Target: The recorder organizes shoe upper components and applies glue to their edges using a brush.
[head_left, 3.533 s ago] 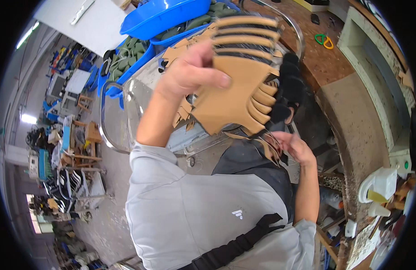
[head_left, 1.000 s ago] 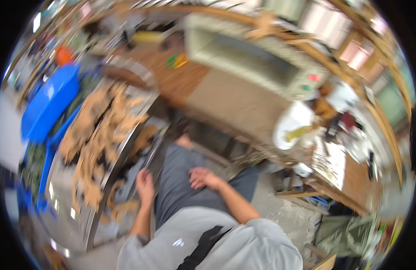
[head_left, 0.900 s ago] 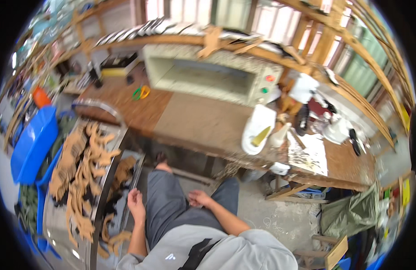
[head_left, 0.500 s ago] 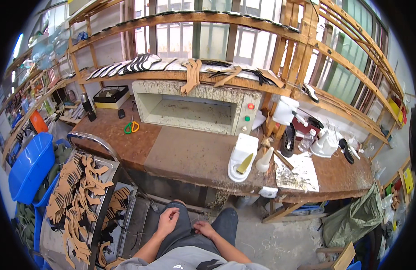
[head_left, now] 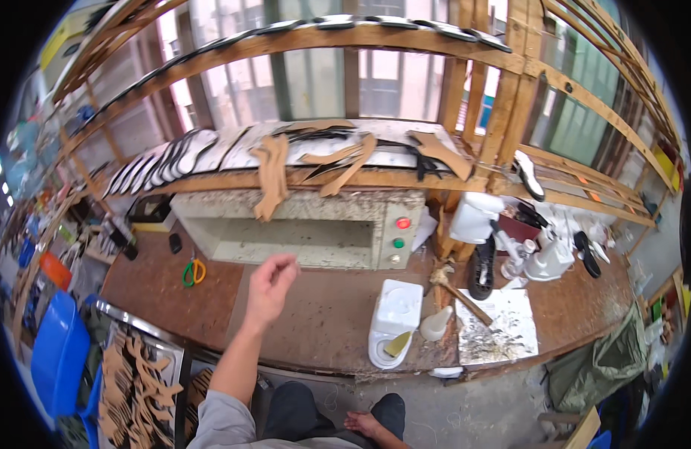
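Note:
My left hand (head_left: 270, 290) is raised over the workbench (head_left: 315, 299), in front of the grey box-shaped oven (head_left: 300, 202). Its fingers are loosely bent and slightly blurred, and I see nothing held in them. Above and beyond it, tan strip-shaped cut pieces (head_left: 270, 176) hang over the edge of the wooden shelf (head_left: 233, 182). More tan pieces (head_left: 341, 165) and black strips (head_left: 427, 161) lie to their right. My right hand (head_left: 365, 425) rests low near my right thigh, fingers stretched out and holding nothing visible.
A white container with a yellowish blade-like piece (head_left: 398, 343) stands beside a pale bottle (head_left: 436, 324). A hammer (head_left: 469, 303) lies by a stained sheet (head_left: 502, 329). Scissors (head_left: 194, 272) lie at left. A cart (head_left: 136, 389) holds many tan pieces, near a blue bin (head_left: 59, 355).
My left hand has risen from my lap to above the bench, toward the shelf. My right hand stays low by my thigh. The view has tilted up and moved closer to the shelf.

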A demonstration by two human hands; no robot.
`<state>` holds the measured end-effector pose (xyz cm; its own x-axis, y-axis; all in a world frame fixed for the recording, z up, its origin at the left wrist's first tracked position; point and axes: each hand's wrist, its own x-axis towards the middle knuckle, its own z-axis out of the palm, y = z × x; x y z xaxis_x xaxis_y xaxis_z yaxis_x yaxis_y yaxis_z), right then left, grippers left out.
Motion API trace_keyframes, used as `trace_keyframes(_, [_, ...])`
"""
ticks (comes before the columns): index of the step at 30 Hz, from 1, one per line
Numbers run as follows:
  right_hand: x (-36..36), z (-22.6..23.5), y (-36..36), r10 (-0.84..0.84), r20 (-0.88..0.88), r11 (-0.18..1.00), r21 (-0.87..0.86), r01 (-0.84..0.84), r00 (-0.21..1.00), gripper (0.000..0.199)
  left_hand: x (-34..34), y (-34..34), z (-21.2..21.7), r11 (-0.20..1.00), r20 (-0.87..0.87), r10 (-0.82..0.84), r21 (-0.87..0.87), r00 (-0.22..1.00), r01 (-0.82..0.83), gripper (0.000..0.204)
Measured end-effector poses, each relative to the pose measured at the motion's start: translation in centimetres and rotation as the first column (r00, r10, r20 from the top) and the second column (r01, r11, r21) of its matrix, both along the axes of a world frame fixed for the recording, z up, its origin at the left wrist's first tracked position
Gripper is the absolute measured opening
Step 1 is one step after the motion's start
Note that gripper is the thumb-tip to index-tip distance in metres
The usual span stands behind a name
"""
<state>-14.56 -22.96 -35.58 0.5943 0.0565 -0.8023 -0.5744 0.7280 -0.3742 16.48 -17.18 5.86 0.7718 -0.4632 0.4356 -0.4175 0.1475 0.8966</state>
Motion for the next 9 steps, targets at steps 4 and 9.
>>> trace_keyframes(4, [-0.9,5.7,-3.7,-0.018,-0.083,0.991,-0.131,0.007,0.996,0.029,4.7,-9.7,9.5,0.985,0.194,-0.121,0.146,0.973,0.093,0.025])
trace_keyframes(9, [-5.1,11.6,-8.9,-0.119,-0.157,0.955,-0.290,0.069,0.981,0.036,10.1,-21.2,16.2,0.879,0.409,-0.188,0.477,0.893,-0.033,0.038])
